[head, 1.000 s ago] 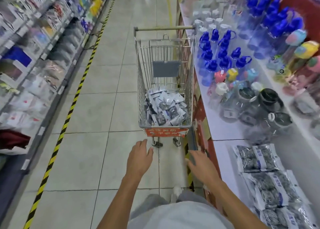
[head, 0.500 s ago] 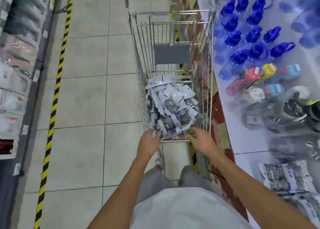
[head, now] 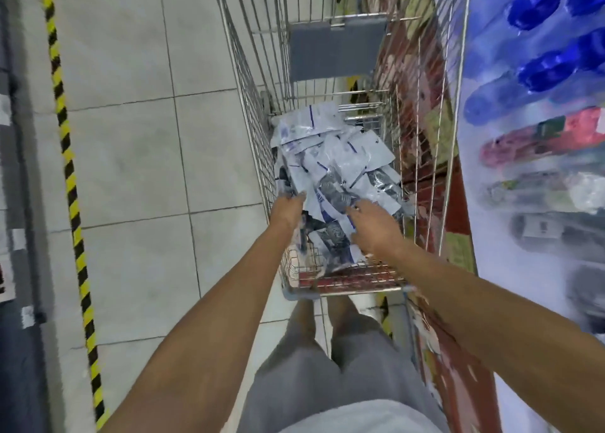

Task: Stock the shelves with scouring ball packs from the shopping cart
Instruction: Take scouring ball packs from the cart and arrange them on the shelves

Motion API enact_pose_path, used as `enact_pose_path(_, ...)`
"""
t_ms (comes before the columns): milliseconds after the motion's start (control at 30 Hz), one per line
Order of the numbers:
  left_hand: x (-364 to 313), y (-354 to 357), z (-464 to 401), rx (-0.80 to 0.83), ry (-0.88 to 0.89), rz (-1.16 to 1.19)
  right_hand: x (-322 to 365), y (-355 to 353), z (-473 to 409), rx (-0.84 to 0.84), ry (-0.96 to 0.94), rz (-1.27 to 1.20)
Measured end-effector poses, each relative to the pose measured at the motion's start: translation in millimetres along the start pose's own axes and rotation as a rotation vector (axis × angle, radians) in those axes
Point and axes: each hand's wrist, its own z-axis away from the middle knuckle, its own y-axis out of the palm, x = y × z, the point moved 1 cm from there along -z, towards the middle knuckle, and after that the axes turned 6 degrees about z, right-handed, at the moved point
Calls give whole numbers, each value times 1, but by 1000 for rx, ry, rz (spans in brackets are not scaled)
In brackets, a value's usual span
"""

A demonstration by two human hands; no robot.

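A pile of scouring ball packs (head: 340,167), white and blue bags with grey steel balls inside, lies in the near end of the wire shopping cart (head: 343,290). Both my arms reach down into the basket. My left hand (head: 288,208) is at the pile's left edge beside the cart's side wall, its fingers dipping among the packs and mostly hidden. My right hand (head: 373,226) lies over the packs on the right with its fingers stretched forward, touching the top bags.
On the right a white shelf (head: 484,242) carries blue-capped bottles (head: 540,72) and coloured flasks, close against the cart. A yellow-black floor stripe (head: 68,177) runs along the left shelving (head: 13,203). The cart's grey seat flap (head: 330,52) hangs at its far end.
I have stepped up to the cart and leaned over it. Both hands went from its front rim down into the basket onto the packs.
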Motion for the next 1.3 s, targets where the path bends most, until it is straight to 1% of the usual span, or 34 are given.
enact_pose_path(167,-9,17,-50,-8,-75,86,-13,19,-41,96,-80,233)
enact_pose_path(233,-9,19,-64,-25,-92,49,-12,25,-47,121,-91,310)
enact_pose_path(333,-11,19,-73,-60,-53,-39,-10,33,-51,170,-78,347)
enact_pose_path(433,-14,14,-69,-69,-67,22,-11,33,-50,153,-101,352)
enact_pose_path(500,-13,10,-59,-72,-44,49,-14,26,-44,108,-112,278)
enact_pose_path(600,-10,8,-39,-98,93,-1,-23,8,-23,12,-65,38)
enact_pose_path(667,-8,7,-24,-109,208,-38,-36,-4,-5,-49,13,-108)
enact_pose_path(767,2,11,-6,-129,352,-125,-64,-13,19,-78,166,-162)
enact_pose_path(833,9,19,2,-105,406,-212,-78,-16,30,-101,274,-344)
enact_pose_path(900,14,34,4,-25,435,-313,-84,-15,35,-155,380,-552)
enact_pose_path(967,19,53,3,101,429,-380,-89,-11,34,-192,452,-669)
enact_pose_path(1033,23,69,2,226,377,-390,-94,-5,30,-201,504,-762)
enact_pose_path(1100,27,80,-6,257,324,-402,-98,1,26,-203,550,-824)
enact_pose_path(1167,27,86,-18,189,286,-336,-101,7,22,-200,571,-852)
enact_pose_path(1233,26,90,-33,71,190,-276,-103,13,20,-216,592,-888)
enact_pose_path(1300,23,90,-44,-15,102,-292,-105,16,18,-246,607,-917)
